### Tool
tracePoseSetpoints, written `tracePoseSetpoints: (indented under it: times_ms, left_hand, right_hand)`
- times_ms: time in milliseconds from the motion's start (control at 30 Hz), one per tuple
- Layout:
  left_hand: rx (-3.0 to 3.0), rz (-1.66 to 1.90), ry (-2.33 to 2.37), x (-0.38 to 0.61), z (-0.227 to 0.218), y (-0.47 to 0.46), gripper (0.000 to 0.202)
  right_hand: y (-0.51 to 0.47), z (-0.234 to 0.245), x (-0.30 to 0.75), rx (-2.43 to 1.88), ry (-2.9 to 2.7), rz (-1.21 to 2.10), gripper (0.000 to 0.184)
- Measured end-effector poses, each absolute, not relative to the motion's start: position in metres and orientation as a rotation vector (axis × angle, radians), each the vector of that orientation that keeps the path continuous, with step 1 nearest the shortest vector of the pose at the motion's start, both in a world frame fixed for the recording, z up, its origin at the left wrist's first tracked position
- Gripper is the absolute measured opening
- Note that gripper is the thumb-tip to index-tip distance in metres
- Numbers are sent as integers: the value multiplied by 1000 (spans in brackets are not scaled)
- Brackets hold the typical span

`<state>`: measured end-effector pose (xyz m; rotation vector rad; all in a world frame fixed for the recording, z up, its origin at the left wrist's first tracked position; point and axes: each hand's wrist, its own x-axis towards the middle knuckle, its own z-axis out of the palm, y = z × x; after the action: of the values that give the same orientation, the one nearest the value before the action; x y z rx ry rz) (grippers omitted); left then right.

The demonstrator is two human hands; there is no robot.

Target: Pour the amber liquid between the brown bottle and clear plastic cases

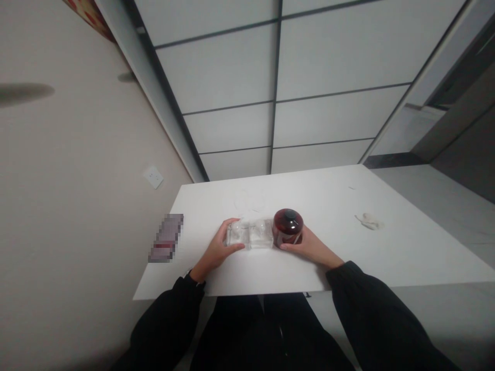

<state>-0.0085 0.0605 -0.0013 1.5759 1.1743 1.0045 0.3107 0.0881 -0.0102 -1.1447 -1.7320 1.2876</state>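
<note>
On the white table stand three small containers in a row. My left hand wraps its fingers around the leftmost clear glass jar. A second clear glass jar sits in the middle, touching its neighbours. My right hand curls against the near right side of the dark red round jar with a glossy lid. Both arms wear black sleeves.
A blurred flat object lies near the table's left edge. A crumpled bit of white tissue rests to the right. A wall with a socket is on the left; panelled sliding doors stand behind the table.
</note>
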Motion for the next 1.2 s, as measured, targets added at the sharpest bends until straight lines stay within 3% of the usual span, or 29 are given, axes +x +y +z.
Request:
tracePoseSetpoints:
  times_ms: [133,300,700,1200]
  left_hand:
    - [1661,1044,1132,-11,8,59,79]
    - [1687,1191,1177,-13,19,60,68]
    - [1510,1464,1195,-2,50,66,72]
    - [1584,1418,1287,-4,74,60,67]
  right_hand:
    - [88,-12,311,-1166,-1729,1297,84]
    - [89,-13,312,-1132,-1720,1332,85]
    - [91,-15,311,-1060,-1704,1330,85]
    - [90,-18,313,-1053,-1712,1271,84]
